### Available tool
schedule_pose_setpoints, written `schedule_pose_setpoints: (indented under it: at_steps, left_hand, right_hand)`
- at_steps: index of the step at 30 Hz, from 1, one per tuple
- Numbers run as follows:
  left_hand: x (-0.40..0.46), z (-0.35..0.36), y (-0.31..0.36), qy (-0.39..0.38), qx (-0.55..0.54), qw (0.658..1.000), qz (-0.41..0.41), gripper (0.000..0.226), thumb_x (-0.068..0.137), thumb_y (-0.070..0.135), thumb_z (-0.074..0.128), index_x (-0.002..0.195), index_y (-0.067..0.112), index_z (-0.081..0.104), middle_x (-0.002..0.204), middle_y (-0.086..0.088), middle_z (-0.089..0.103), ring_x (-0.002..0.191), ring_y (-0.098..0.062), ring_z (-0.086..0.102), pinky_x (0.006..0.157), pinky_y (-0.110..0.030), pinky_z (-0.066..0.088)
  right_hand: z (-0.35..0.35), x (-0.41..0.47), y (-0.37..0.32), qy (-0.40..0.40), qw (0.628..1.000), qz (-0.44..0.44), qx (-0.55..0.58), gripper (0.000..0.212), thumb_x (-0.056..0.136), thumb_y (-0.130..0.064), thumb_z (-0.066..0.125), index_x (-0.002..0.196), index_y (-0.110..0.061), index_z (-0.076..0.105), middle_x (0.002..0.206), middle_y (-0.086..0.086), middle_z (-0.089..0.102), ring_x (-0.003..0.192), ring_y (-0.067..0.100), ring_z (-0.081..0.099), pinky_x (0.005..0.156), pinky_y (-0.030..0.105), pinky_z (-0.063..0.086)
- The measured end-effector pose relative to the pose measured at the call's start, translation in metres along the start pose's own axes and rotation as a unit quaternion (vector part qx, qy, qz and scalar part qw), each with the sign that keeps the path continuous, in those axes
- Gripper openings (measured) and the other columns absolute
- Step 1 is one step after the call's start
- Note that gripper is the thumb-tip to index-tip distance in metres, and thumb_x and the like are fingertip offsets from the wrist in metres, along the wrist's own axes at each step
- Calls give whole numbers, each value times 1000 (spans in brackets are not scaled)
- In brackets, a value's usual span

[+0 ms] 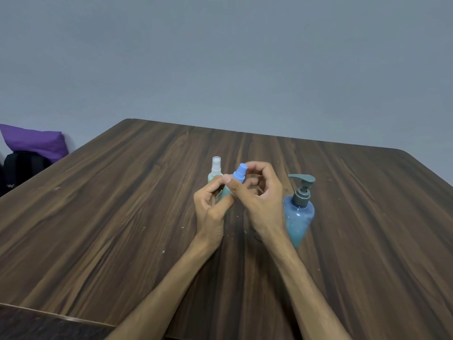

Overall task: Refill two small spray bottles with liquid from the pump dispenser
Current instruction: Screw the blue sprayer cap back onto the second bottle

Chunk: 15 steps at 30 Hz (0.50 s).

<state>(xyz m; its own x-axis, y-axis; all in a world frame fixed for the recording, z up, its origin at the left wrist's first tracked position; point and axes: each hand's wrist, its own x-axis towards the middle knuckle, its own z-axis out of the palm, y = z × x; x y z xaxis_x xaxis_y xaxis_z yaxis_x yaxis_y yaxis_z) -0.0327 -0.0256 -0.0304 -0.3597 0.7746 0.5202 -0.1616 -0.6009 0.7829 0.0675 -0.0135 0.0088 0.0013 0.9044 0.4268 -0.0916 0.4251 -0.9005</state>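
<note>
Head view (only view):
Tabletop point(122, 204): dark wood grain, small pale specks scattered near the middle; grey wall behind.
Left hand point(210, 204): raised above the tabletop, fingers curled round the lower body of the blue-topped spray bottle point(236, 179), thumb laid along its near side.
Right hand point(259, 192): fingers and thumb curled in at the blue spray head, thumb tip against its base, forefinger arched over the top (grip reads as a pinch on the head).
Hands together: touching or nearly so, both clamped on the one bottle.
Blue-topped spray bottle: held tilted, head leaning up and to the right; body pale green-blue, mostly hidden by the fingers. Fill level not readable.
Clear-capped spray bottle point(215, 168): upright on the tabletop just behind the left hand's fingers, untouched; translucent cap on, pale greenish body partly hidden by the knuckles.
Pump dispenser point(300, 207): standing on the tabletop just right of the right wrist, partly overlapped by it; grey pump head with spout pointing left, translucent blue body holding bluish liquid (looks skewed by the wide lens).
Purple cushion point(36, 141): far left, off the tabletop, against the wall.
Black bag point(22, 168): below the cushion, partly cut off by the left edge.
</note>
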Motion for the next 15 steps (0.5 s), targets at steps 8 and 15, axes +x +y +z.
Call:
schedule_pose_setpoints:
  at_steps: [8, 15]
  left_hand:
    - [-1, 0, -1, -4, 5, 1000, 4, 24, 86, 6, 65, 105, -3, 76, 90, -22, 73, 89, -43, 71, 80, -52, 57]
    - [-1, 2, 4, -8, -1, 1000, 7, 24, 82, -1, 61, 102, -8, 73, 88, -12, 73, 88, -25, 71, 80, -34, 56]
  right_hand:
    - [1, -2, 2, 11, 999, -21, -37, 34, 74, -39, 86, 94, -19, 66, 84, 12, 65, 72, 12, 59, 64, 26, 47]
    - [1, -2, 1, 2, 999, -30, -31, 25, 77, -29, 79, 92, -15, 66, 90, 5, 66, 71, 11, 60, 64, 26, 47]
